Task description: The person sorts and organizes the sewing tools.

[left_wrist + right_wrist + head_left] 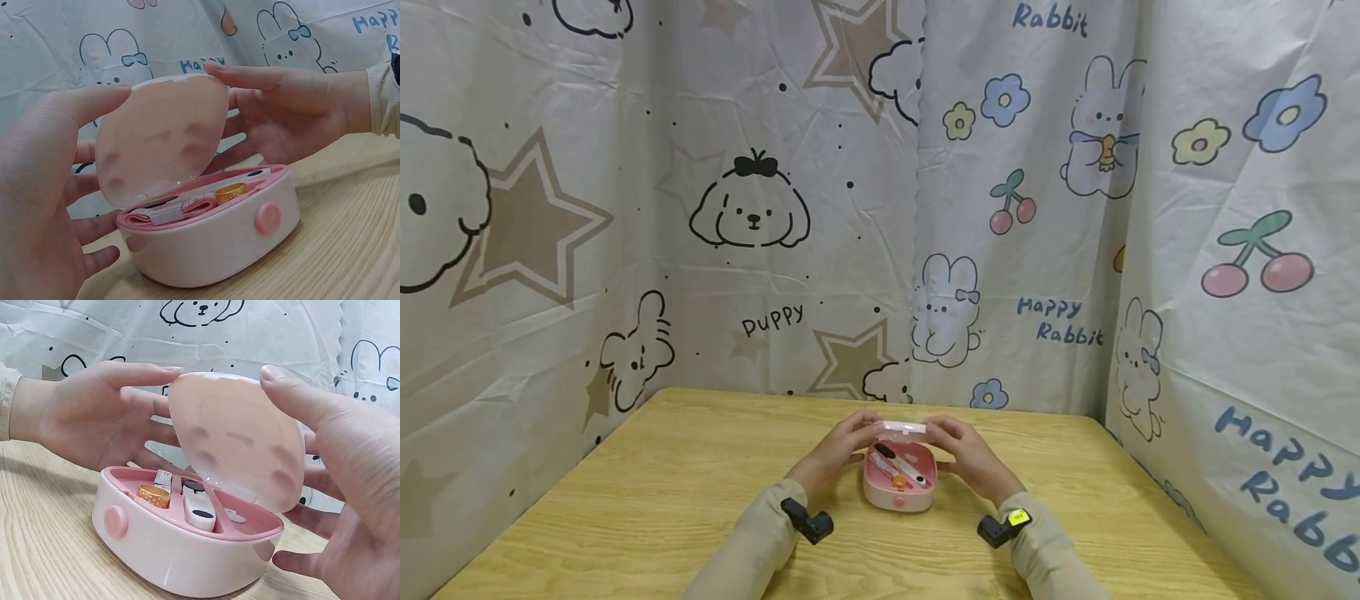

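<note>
A small white sewing box [883, 498] with a pink interior stands on the table, its translucent lid [165, 128] raised. My left hand [833, 452] holds the lid's left side, thumb at the top edge and fingers behind. My right hand [976, 461] holds the right side the same way. Dark fingertip spots show through the lid. Inside lie a pink-and-white tape measure [169, 215], a gold dotted thimble [153, 495] and a white tool with black parts [199, 509]. A round pink button [116, 522] sits on the box's front.
The box stands on a wood-grain table [700, 467], toward its far edge. Printed curtains [850, 250] hang behind and along both sides. A small black camera is strapped to each wrist, over beige sleeves [752, 533].
</note>
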A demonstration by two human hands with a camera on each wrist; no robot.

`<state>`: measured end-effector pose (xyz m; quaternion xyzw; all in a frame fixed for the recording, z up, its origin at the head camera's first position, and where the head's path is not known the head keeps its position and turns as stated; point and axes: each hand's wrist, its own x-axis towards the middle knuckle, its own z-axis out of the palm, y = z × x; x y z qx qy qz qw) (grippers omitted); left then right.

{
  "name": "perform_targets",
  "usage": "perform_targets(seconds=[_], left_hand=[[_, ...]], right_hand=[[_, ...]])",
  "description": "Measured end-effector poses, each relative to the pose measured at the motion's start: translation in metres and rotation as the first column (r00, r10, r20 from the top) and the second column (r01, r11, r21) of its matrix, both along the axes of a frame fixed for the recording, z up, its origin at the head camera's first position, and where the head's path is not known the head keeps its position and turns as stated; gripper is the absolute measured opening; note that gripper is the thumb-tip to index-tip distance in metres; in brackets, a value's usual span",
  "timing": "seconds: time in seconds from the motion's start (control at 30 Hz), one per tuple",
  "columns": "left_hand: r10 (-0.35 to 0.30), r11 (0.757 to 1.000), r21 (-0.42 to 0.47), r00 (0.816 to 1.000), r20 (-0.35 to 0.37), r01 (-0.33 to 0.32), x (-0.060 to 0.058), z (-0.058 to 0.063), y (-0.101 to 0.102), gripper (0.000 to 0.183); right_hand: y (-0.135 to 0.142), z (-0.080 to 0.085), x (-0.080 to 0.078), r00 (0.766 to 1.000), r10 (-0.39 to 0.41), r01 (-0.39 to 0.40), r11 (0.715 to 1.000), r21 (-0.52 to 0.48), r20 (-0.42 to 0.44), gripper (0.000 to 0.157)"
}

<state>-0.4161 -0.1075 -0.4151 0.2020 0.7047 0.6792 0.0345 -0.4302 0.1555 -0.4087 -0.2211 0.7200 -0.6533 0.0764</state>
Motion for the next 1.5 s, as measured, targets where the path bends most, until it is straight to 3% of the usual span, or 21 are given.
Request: perform_targets(seconds=[0.5, 0.87, 1.3, 1.5], left_hand=[[-0.151, 0.988, 0.022, 0.988, -0.033, 0.152, -0.002, -0.012, -0.013, 0.051], [-0.164, 0.985, -0.070, 0.984, -0.068, 0.159, -0.001, -0.016, -0.022, 0.057], [-0.197, 0.980, -0.043, 0.979, -0.049, 0.195, 0.005, -0.016, -0.022, 0.065], [-0.208, 0.978, 0.013, 0.978, -0.016, 0.208, 0.003, -0.019, -0.021, 0.062]], right_hand=[[0.005, 0.001, 0.011, 0.996, 0.084, -0.085, 0.995, 0.043, 0.020, 0.046], [0.007, -0.001, 0.016, 0.995, 0.103, -0.101, 0.988, 0.119, -0.011, 0.050], [0.010, -0.003, 0.019, 0.985, 0.108, -0.082, 0.979, 0.186, -0.133, 0.051], [0.009, -0.005, 0.019, 0.988, 0.104, -0.079, 0.977, 0.201, -0.117, 0.050]])
